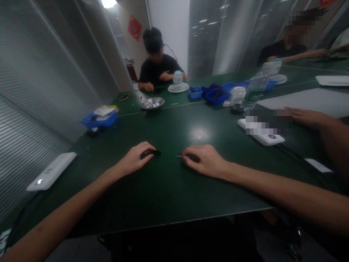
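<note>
My left hand [140,154] is closed around a small black piece [156,153], whose end sticks out past the thumb and fingertips; its kind is too blurred to tell. Opposite it, my right hand [203,159] pinches a thin pale rod [179,156] that points left toward the black piece. A gap separates the two. Something dark shows inside the curl of my right fingers, though I cannot tell whether it is a handle or shadow. Both hands are low over the green table [152,196], near its front edge.
A metal dish [153,103] of small parts stands toward the back. Blue trays lie left [100,120] and back right [216,95], near a plastic bottle [255,89]. White power banks flank me, left [53,171] and right [261,133]. A co-worker's hand [311,117] is at right; another person sits opposite.
</note>
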